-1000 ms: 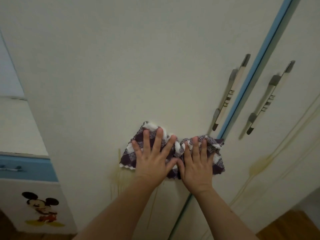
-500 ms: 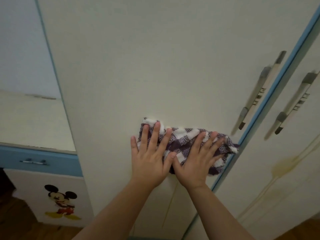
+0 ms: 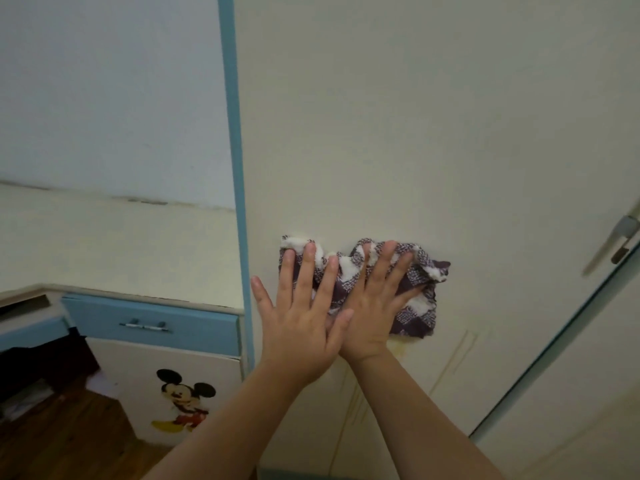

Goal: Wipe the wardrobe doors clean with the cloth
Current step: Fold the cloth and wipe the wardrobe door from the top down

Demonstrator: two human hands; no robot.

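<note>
Left hand: your left hand [image 3: 300,317] lies flat on the wardrobe door [image 3: 415,133], fingers spread wide and straight, closed on nothing; its fingertips press the left part of the cloth [image 3: 420,296].
Right hand: your right hand [image 3: 375,311] lies flat beside it, fingers splayed and open, palm pinning the middle of the cloth to the door; the two hands touch at the thumbs.
Cloth: purple and white checked, bunched, held against the door under both palms; its loose right corner sticks out past your right fingers.
Stains: yellowish drip lines [image 3: 453,358] run down the door just below and right of your right hand.
Door edge: the blue trim [image 3: 235,168] stands just left of your left hand.
Handle: a metal handle [image 3: 620,244] sits well to the right of the cloth, at the frame's edge.
Cabinet: a blue drawer [image 3: 152,323] and a cartoon mouse sticker [image 3: 183,400] lie left of and below your left forearm.
</note>
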